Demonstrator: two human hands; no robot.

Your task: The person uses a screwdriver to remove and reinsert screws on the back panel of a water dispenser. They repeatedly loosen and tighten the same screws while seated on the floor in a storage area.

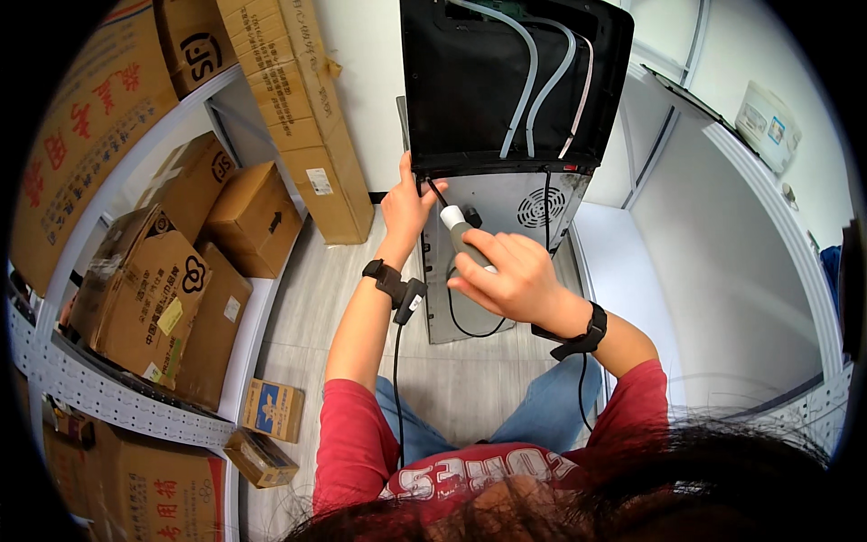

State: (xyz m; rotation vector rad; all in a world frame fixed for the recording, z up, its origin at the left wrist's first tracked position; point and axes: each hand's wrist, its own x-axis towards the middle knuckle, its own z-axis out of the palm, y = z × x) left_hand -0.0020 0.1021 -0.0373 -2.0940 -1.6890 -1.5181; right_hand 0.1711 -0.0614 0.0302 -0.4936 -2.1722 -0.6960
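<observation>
screwdriver inside the right grip

Left hand at machine's upper left edge, fingers spread; left forearm stretched. Right hand before machine, fingers curled, elbow bent.

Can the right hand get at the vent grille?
Likely yes: the vent grille lies just past the right hand, with only a black cable hanging across it, though that hand holds a grey tool.
</observation>
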